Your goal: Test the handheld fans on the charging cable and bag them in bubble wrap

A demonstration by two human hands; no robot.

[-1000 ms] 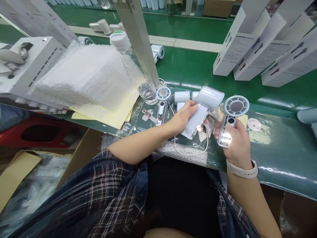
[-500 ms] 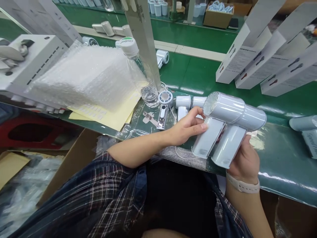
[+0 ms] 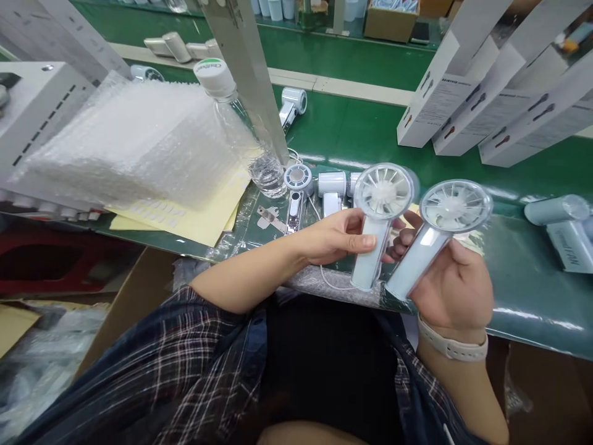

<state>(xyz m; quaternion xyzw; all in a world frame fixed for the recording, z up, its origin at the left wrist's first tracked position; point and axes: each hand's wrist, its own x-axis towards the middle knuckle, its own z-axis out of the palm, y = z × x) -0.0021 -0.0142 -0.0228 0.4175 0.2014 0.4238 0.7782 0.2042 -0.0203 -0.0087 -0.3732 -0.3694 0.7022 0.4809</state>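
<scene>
My left hand (image 3: 336,238) is closed around the handle of a pale blue handheld fan (image 3: 369,256), its thumb lying on the front. My right hand (image 3: 456,287) grips a second pale blue handheld fan (image 3: 414,262), the palm behind its handle. Both fans stand side by side, tilted to the right, with their clear-rimmed round blade faces toward me. Just beyond my left hand, a fan with a silver centre (image 3: 298,178) and a white cable lies on the green table, with another pale blue fan (image 3: 332,184) beside it.
A water bottle (image 3: 231,117) stands by a metal post (image 3: 250,68). To its left are bubble-wrap sheets (image 3: 134,136) on yellow paper (image 3: 204,228). Open white boxes (image 3: 428,102) stand at the back right. Another fan (image 3: 572,244) lies at the right.
Both fans have been turned, so their round blade faces now point toward me instead of sideways. The two heads have come apart, and the view has shifted slightly.
</scene>
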